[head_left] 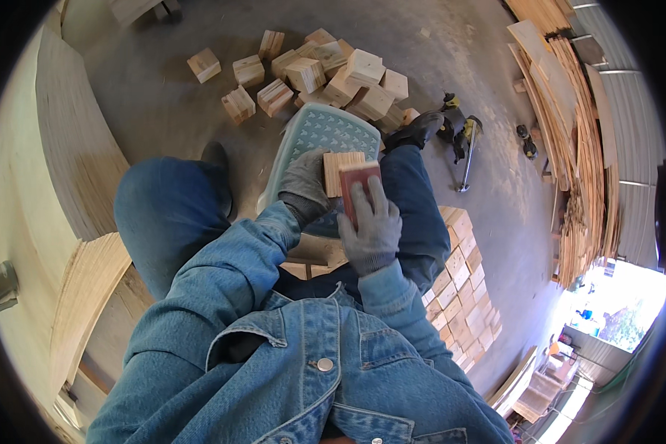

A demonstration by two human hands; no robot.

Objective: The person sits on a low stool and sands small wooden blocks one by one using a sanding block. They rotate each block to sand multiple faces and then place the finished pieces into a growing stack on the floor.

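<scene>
My left hand (305, 183), in a grey glove, is closed on the side of a pale wooden block (336, 175) with striped grain. In my gloved right hand (373, 235) is a sanding block (357, 180) with a reddish-brown face, its fingers laid along it. The sanding block lies against the right part of the wooden block and covers some of it. Both are over a light blue-green plastic stool (325, 126) with a patterned top, between my knees.
Beyond the stool, loose wooden blocks (303, 74) are heaped on the concrete floor. Neatly stacked blocks (462, 288) stand by my right leg. Power tools (462, 133) lie at the right, near long boards (570, 126). Large curved wooden panels (74, 133) rise at the left.
</scene>
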